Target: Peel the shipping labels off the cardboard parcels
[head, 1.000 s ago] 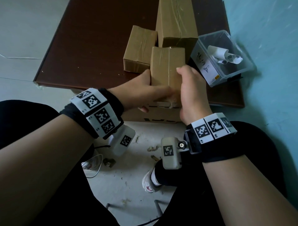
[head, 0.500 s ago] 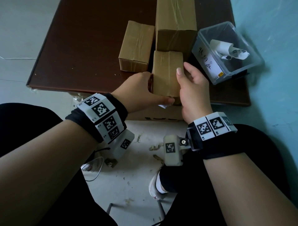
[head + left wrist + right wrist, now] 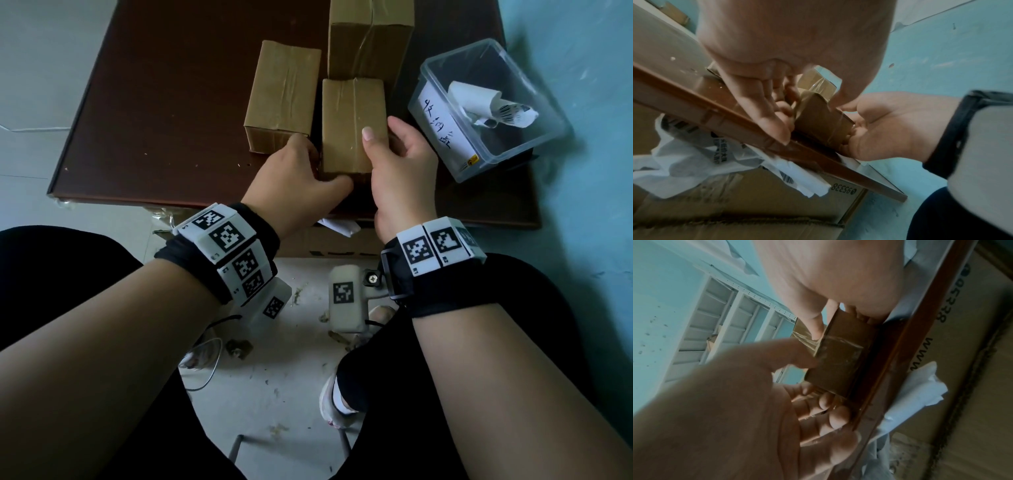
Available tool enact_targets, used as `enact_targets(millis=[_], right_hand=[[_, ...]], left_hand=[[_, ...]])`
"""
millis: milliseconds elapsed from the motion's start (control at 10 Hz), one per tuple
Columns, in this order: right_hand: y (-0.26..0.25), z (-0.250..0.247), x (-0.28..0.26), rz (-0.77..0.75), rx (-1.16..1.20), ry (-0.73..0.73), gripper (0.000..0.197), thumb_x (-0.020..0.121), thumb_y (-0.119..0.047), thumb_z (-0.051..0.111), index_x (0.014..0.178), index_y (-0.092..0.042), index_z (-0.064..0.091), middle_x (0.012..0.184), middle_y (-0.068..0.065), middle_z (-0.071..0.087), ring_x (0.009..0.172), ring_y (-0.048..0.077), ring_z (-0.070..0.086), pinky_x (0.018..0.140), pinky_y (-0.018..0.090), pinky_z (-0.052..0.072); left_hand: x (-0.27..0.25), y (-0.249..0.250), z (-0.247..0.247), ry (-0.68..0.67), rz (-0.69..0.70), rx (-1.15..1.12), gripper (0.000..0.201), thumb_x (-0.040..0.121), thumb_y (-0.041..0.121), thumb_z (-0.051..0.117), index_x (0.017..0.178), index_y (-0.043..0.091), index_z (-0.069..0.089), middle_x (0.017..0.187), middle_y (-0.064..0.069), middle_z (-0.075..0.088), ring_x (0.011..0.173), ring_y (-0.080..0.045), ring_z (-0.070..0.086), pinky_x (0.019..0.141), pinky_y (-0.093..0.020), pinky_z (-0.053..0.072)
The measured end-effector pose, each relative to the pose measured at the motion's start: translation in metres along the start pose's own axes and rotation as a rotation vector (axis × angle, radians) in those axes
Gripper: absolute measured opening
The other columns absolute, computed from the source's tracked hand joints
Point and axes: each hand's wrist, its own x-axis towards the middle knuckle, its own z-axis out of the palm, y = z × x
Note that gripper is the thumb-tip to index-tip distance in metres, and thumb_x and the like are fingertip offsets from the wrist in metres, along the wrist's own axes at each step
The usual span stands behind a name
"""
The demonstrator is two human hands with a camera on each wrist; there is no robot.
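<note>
A small taped cardboard parcel (image 3: 352,126) stands on the brown table (image 3: 171,120) near its front edge. My left hand (image 3: 301,174) grips its left side, with the thumb across the near face. My right hand (image 3: 394,157) grips its right side, thumb lying on top. The left wrist view shows the parcel (image 3: 822,123) between my left fingers (image 3: 766,116) and the right palm. The right wrist view shows the same parcel (image 3: 842,356), its taped end facing the camera. No label shows on the faces I can see.
Another small parcel (image 3: 282,99) sits just to the left, and a tall parcel (image 3: 370,37) stands behind. A clear plastic bin (image 3: 534,137) holding rolled white labels (image 3: 479,102) is at the right. White paper (image 3: 339,228) and a big carton (image 3: 342,245) lie under the table edge.
Both hands have carried the small parcel from over the table's near edge further onto the table. My right thumb now lies flat on its top.
</note>
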Motion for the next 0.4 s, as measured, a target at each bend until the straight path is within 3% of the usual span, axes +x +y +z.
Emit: enact_targets(millis=[100,200,300,400], right_hand=[[-0.001,0.002,-0.003,0.022,0.015,0.004,0.045,0.101,-0.024,0.081,0.143,-0.018,0.068,0.131,-0.005,0.069,0.124,0.009,0.067,0.108,0.030,0.057],[-0.004,0.003,-0.006,0.045,0.008,0.027,0.048,0.099,-0.035,0.083,0.142,-0.019,0.066,0.135,-0.003,0.067,0.122,0.007,0.064,0.091,0.017,0.051],[-0.016,0.000,-0.015,0.095,0.033,0.035,0.037,0.106,-0.046,0.070,0.133,-0.021,0.065,0.114,-0.015,0.063,0.097,-0.007,0.057,0.071,0.012,0.041],[-0.020,0.001,-0.027,0.086,0.026,0.127,0.020,0.110,-0.039,0.062,0.099,-0.022,0.059,0.093,-0.010,0.059,0.079,0.000,0.055,0.068,0.021,0.041]], left_hand=[[-0.005,0.004,-0.002,0.002,-0.071,-0.073,0.033,0.096,0.041,0.062,0.106,0.012,0.049,0.084,0.006,0.053,0.071,-0.012,0.050,0.060,-0.031,0.039],[-0.007,0.002,-0.007,0.013,-0.089,0.013,0.030,0.097,0.044,0.053,0.085,0.017,0.049,0.074,0.003,0.052,0.066,-0.020,0.051,0.061,-0.032,0.041],[-0.011,0.002,-0.011,0.052,-0.097,0.043,0.037,0.100,0.040,0.046,0.070,0.019,0.043,0.063,0.001,0.046,0.058,-0.023,0.051,0.058,-0.032,0.039],[-0.017,0.003,-0.015,0.139,-0.090,-0.019,0.042,0.101,0.035,0.045,0.063,0.020,0.036,0.057,0.003,0.036,0.054,-0.021,0.040,0.054,-0.029,0.030]])
